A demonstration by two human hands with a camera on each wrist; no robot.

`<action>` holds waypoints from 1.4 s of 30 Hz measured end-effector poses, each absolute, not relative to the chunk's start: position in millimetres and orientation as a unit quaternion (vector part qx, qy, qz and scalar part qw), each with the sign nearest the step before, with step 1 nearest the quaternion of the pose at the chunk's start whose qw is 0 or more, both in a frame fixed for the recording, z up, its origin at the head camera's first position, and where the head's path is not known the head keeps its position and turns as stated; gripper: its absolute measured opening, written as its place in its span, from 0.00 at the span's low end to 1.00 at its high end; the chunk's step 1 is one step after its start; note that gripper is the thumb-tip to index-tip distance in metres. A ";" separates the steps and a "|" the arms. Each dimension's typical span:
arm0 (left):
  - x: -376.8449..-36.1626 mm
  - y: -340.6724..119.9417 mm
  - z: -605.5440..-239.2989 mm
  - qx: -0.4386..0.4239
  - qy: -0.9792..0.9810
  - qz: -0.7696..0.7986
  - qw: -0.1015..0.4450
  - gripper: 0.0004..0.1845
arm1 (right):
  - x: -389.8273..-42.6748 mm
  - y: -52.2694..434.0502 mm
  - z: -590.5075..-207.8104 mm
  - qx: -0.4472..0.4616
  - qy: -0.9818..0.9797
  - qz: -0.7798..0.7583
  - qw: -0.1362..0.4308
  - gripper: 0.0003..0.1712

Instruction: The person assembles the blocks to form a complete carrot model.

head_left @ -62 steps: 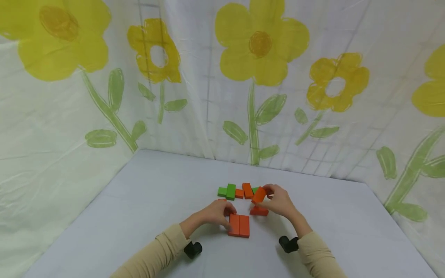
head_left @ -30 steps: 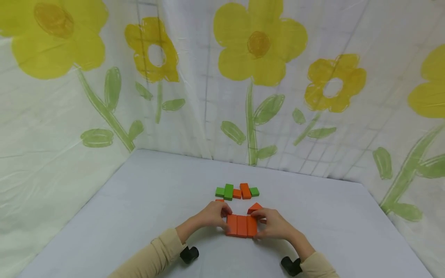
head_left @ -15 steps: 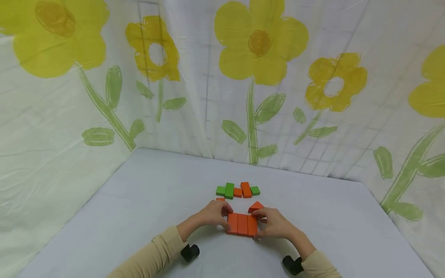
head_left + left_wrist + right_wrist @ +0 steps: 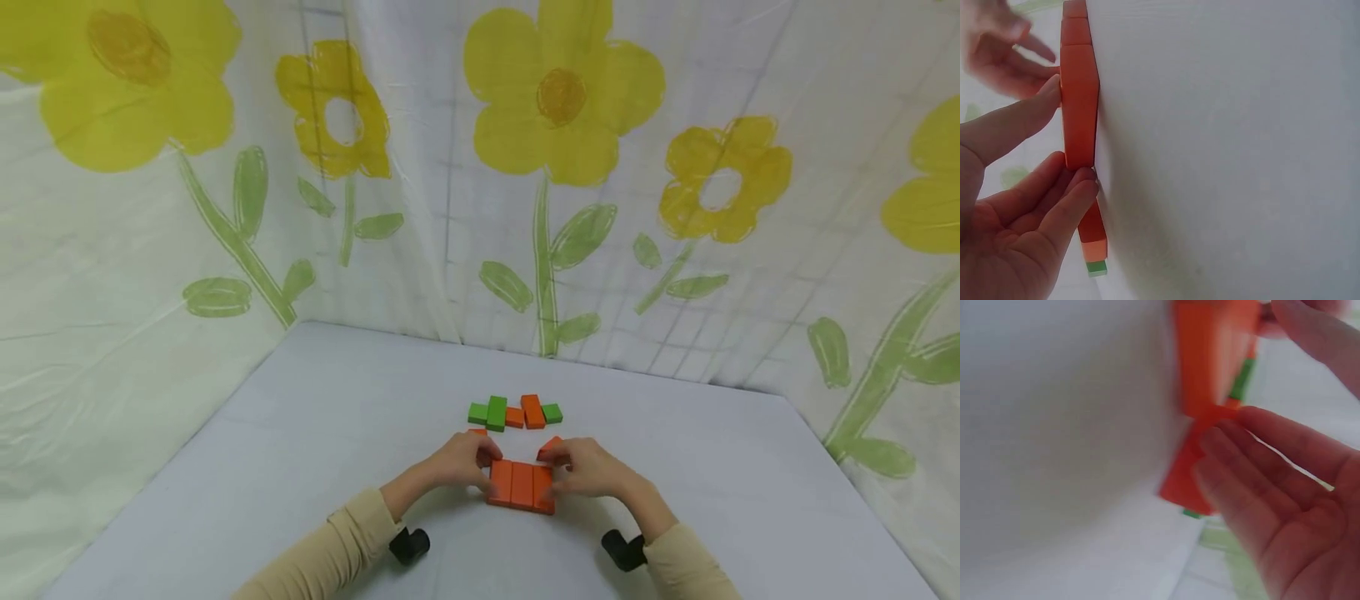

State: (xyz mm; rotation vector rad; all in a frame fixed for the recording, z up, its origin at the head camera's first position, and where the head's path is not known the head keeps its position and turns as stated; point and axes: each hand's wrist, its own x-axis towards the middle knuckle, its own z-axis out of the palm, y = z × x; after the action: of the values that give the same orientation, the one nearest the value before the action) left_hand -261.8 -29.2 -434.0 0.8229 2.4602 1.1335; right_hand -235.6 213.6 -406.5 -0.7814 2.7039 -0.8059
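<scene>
a row of green and orange blocks [image 4: 515, 412] lies toward the far edge of the pale surface [image 4: 315, 400]; a flower-printed sheet [image 4: 562, 167] hangs behind.

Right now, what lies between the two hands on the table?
In the head view, three orange blocks lie side by side between the left hand and the right hand; both hands touch that row.
</scene>
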 end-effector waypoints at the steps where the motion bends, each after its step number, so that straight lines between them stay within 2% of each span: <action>1: -262.3 -29.3 -434.4 0.287 0.859 0.395 0.155 0.21 | -239.6 210.6 -402.4 -0.260 0.921 -0.273 0.101 0.21; 4: -264.3 -29.2 -435.4 0.281 0.861 0.392 0.162 0.21 | -256.3 197.7 -393.0 -0.245 0.930 -0.265 0.071 0.13; 6: -265.9 -28.7 -436.3 0.280 0.862 0.389 0.164 0.21 | -269.5 187.4 -391.1 -0.233 0.937 -0.254 0.051 0.12; 13: -268.1 -24.1 -439.5 0.286 0.857 0.397 0.162 0.20 | -303.4 167.4 -403.7 -0.206 0.959 -0.192 0.031 0.22; 24: -264.7 -19.5 -443.8 0.275 0.860 0.397 0.167 0.19 | -303.6 164.4 -415.8 -0.201 0.970 -0.133 0.021 0.16; 34: -265.5 -25.0 -438.3 0.274 0.862 0.393 0.163 0.19 | -299.5 164.6 -404.8 -0.200 0.963 -0.158 0.088 0.19; 42: -265.7 -27.4 -436.1 0.278 0.861 0.394 0.163 0.19 | -298.3 162.3 -400.0 -0.215 0.954 -0.154 0.142 0.28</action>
State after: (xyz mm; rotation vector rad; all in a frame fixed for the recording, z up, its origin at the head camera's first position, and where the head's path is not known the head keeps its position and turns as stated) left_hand -265.7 -27.4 -436.1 0.7927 2.4552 1.1238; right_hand -298.3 162.3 -400.0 -0.6213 2.7521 -0.4443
